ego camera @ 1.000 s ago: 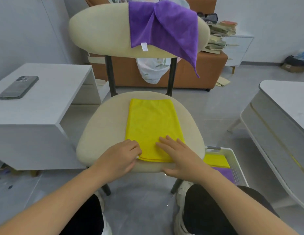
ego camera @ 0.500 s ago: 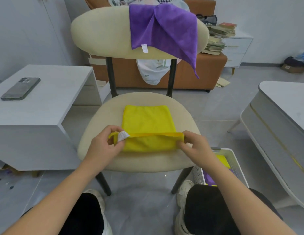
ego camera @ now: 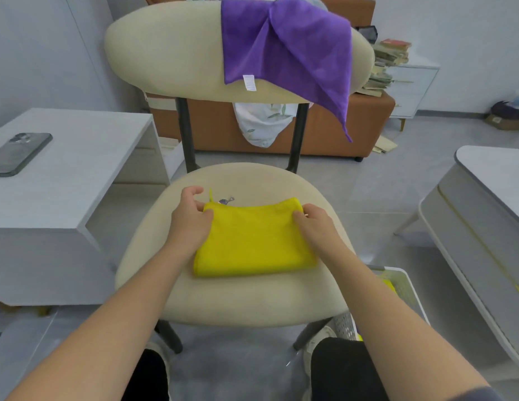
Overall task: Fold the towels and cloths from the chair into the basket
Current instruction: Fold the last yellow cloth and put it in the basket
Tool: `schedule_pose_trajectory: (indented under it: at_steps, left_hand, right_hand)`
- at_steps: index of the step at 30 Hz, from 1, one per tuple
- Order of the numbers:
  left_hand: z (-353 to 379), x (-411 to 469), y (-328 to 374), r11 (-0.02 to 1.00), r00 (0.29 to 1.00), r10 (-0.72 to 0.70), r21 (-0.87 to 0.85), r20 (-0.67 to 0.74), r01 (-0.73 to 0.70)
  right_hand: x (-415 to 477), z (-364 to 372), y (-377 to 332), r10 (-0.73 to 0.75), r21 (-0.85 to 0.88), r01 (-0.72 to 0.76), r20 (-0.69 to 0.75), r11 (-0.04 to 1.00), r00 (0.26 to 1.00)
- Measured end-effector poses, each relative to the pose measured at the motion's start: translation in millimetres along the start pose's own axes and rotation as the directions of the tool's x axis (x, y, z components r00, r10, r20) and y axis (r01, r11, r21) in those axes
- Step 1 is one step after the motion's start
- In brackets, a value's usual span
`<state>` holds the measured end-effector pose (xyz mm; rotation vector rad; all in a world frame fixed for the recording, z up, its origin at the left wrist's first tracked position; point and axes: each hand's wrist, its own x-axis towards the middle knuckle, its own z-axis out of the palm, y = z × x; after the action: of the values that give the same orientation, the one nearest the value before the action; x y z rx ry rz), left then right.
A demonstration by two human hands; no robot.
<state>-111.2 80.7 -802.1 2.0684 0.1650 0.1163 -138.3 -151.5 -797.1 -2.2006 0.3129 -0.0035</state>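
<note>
A yellow cloth [ego camera: 254,241] lies folded into a small rectangle on the beige chair seat [ego camera: 232,296]. My left hand [ego camera: 191,219] pinches its far left corner, fingers curled. My right hand [ego camera: 316,227] holds its far right corner. A purple cloth [ego camera: 287,50] hangs unfolded over the chair's backrest [ego camera: 165,50]. The white basket [ego camera: 400,287] stands on the floor right of the chair, mostly hidden by my right arm, with something yellow inside.
A white side table [ego camera: 73,180] with a phone [ego camera: 18,153] stands to the left. A grey-white table [ego camera: 490,198] is on the right. A brown sofa [ego camera: 325,131] with a patterned cloth sits behind the chair. My knees are under the seat's front edge.
Both hands lifted the near edge of the yellow cloth and carried it away from me, folding it in half onto its far edge. The cloth is now shorter and wider.
</note>
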Motion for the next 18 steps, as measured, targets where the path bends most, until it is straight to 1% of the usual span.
schedule_pose_trajectory:
  at_steps: [2, 4, 8, 11, 12, 14, 15, 16, 17, 18]
  left_hand:
    - [6.4, 9.6, -4.1, 0.997, 0.999, -0.013, 0.075, -0.031, 0.016]
    - [10.7, 14.4, -6.8, 0.991, 0.998, 0.004, 0.130, -0.066, 0.005]
    - [16.0, 15.2, -9.8, 0.985, 0.993, 0.027, 0.172, -0.114, -0.007]
    - [16.6, 12.8, -6.1, 0.982, 0.993, -0.005, 0.188, -0.117, 0.027]
    - [15.1, 12.2, -3.2, 0.984, 0.994, -0.038, 0.167, -0.103, 0.055]
    - [8.4, 11.0, 2.1, 0.982, 0.985, -0.164, 0.083, -0.057, 0.168]
    - [3.8, 10.7, 3.1, 0.972, 0.973, -0.227, 0.047, -0.032, 0.228]
    - [-1.0, 9.9, 3.6, 0.960, 0.960, -0.280, 0.023, -0.008, 0.280]
    - [-5.7, 8.8, 3.4, 0.947, 0.947, -0.322, 0.006, 0.015, 0.322]
    - [-9.5, 6.9, 3.1, 0.936, 0.935, -0.353, -0.004, 0.038, 0.353]
  right_hand:
    - [7.9, 4.1, 0.5, 0.027, -0.095, -0.031, -0.044, 0.995, 0.999]
    - [11.5, 8.0, 1.4, 0.023, -0.153, -0.035, -0.079, 0.988, 0.997]
    - [11.3, 15.0, 0.7, 0.035, -0.247, -0.067, -0.134, 0.967, 0.990]
    - [13.1, 16.5, -1.5, 0.074, -0.289, -0.114, -0.148, 0.951, 0.986]
    - [13.2, 15.9, -3.2, 0.098, -0.283, -0.137, -0.147, 0.949, 0.984]
    - [11.5, 12.7, -7.6, 0.135, -0.265, -0.169, -0.144, 0.949, 0.980]
    - [9.8, 10.5, -10.2, 0.129, -0.261, -0.169, -0.163, 0.950, 0.978]
    - [7.6, 8.8, -13.6, 0.099, -0.269, -0.155, -0.210, 0.950, 0.973]
    - [4.7, 7.9, -17.3, 0.032, -0.301, -0.117, -0.272, 0.946, 0.962]
    - [1.9, 8.8, -20.3, -0.073, -0.355, -0.048, -0.320, 0.934, 0.945]
